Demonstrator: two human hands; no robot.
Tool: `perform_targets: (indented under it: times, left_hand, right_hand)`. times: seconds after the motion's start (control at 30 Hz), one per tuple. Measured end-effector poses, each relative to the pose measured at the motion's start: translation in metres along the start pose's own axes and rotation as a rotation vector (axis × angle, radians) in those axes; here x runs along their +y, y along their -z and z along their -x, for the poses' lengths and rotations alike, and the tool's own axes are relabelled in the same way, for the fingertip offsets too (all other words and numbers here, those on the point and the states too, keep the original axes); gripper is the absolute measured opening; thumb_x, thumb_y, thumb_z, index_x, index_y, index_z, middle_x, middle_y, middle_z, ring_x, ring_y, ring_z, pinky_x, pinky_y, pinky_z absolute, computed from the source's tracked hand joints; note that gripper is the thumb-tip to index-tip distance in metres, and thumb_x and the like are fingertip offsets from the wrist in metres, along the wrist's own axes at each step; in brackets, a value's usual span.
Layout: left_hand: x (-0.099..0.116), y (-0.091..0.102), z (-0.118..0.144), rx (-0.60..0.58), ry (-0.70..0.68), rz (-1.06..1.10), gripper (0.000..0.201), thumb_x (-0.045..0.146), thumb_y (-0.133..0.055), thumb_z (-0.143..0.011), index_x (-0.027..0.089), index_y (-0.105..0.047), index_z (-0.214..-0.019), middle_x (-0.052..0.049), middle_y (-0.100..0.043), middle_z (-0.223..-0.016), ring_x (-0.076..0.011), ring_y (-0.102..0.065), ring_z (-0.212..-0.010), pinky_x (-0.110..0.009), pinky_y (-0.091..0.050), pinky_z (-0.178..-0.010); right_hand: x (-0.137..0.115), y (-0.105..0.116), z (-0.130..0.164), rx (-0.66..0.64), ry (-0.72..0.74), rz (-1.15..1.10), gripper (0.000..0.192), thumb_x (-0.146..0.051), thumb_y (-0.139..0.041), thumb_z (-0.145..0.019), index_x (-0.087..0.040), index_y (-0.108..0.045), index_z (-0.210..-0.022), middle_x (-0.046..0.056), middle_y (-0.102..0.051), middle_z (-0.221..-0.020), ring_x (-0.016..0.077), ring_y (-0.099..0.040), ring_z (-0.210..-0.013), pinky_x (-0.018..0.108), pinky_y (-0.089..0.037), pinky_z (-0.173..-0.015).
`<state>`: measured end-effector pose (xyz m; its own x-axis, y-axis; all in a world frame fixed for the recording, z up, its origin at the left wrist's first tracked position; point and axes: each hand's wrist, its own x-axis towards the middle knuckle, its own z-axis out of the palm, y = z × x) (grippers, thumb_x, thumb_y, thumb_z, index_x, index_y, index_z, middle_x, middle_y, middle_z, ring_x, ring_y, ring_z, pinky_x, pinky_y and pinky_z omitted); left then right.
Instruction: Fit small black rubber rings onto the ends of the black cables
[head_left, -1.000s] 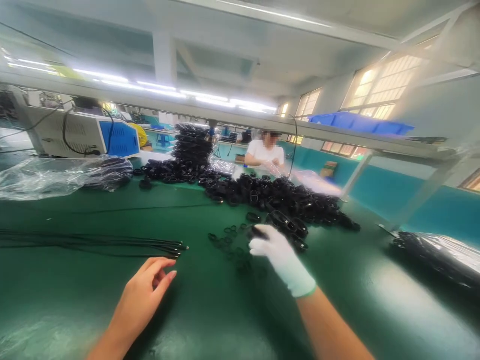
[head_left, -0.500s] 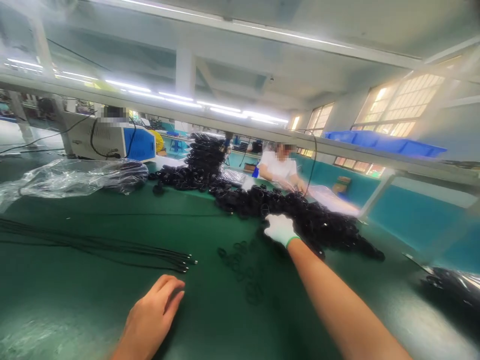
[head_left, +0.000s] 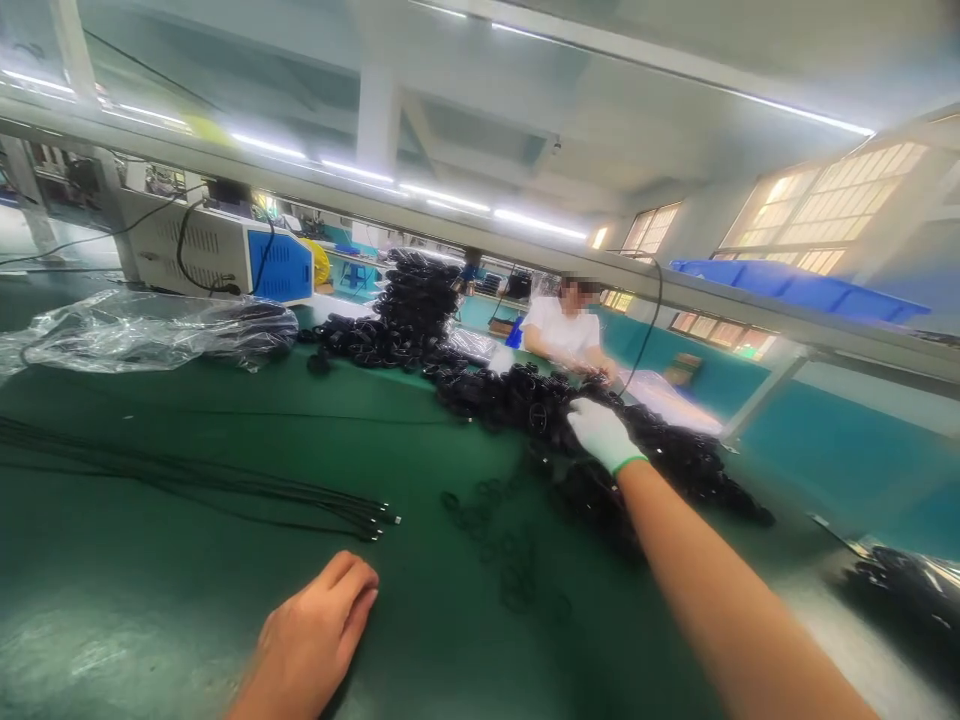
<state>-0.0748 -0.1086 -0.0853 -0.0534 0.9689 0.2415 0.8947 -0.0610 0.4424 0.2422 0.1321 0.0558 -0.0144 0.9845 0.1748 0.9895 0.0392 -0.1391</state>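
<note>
My left hand (head_left: 319,625), bare, rests low over the green table. Its fingers are curled and pressed against the thumb, with nothing visible in them. Just beyond it lies a bundle of straight black cables (head_left: 292,490) with metal plug ends. My right hand (head_left: 601,432) wears a white glove with a green cuff and reaches onto a long heap of coiled black cables (head_left: 517,400). Its fingertips are turned away against the heap, so I cannot see whether they hold a coil. Several thin black rings (head_left: 514,570) are scattered on the table between my hands.
Clear plastic bags (head_left: 150,335) lie at the back left beside a white and blue machine (head_left: 277,260). A taller stack of coiled cables (head_left: 416,295) stands at the back. A person in white (head_left: 562,325) works across the table. Overhead runs a shelf rail holding a blue bin (head_left: 787,285).
My right hand has moved to the right and slightly farther over the heap. The left hand's fingers have closed against the thumb. The whole view has shifted slightly.
</note>
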Motion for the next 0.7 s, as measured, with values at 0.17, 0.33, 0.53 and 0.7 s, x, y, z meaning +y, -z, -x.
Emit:
perform_targets:
  times: [0.17,0.33,0.53,0.7]
  left_hand:
    - [0.014,0.006,0.001,-0.034,0.013,0.062,0.023,0.024,-0.037,-0.089,0.026,-0.059,-0.085,0.002,-0.061,-0.09,-0.0128,-0.059,-0.065,-0.022,-0.04,-0.059]
    - [0.021,0.034,0.015,-0.151,-0.076,0.149,0.013,0.022,-0.05,-0.084,0.024,-0.062,-0.084,0.002,-0.063,-0.086,-0.0137,-0.06,-0.076,-0.022,-0.041,-0.065]
    - [-0.038,0.074,0.002,-0.081,0.161,-0.196,0.016,0.02,-0.048,-0.085,0.023,-0.062,-0.092,-0.003,-0.061,-0.095,-0.0185,-0.057,-0.089,-0.028,-0.042,-0.074]
    - [-0.074,0.085,-0.018,-0.121,0.123,-0.257,0.018,0.025,-0.062,-0.078,0.023,-0.062,-0.096,-0.004,-0.058,-0.105,-0.0236,-0.049,-0.104,-0.036,-0.038,-0.087]
  right_hand:
    - [-0.012,0.01,0.06,-0.034,0.059,-0.257,0.03,-0.029,-0.048,-0.091,-0.016,-0.054,-0.117,0.007,-0.065,-0.099,0.0149,-0.063,-0.077,0.032,-0.051,-0.075]
    - [-0.062,-0.03,0.149,-0.177,0.233,-0.463,0.035,-0.034,-0.05,-0.085,-0.018,-0.059,-0.114,0.008,-0.065,-0.111,0.021,-0.064,-0.092,0.032,-0.048,-0.084]
    - [-0.125,-0.078,0.242,-0.44,0.296,-0.696,0.043,-0.047,-0.047,-0.081,-0.024,-0.059,-0.115,0.006,-0.066,-0.114,0.0258,-0.062,-0.103,0.036,-0.05,-0.086]
    - [-0.137,-0.098,0.261,-0.425,0.319,-0.713,0.049,-0.05,-0.044,-0.08,-0.022,-0.059,-0.117,0.004,-0.066,-0.114,0.0242,-0.061,-0.107,0.035,-0.048,-0.092]
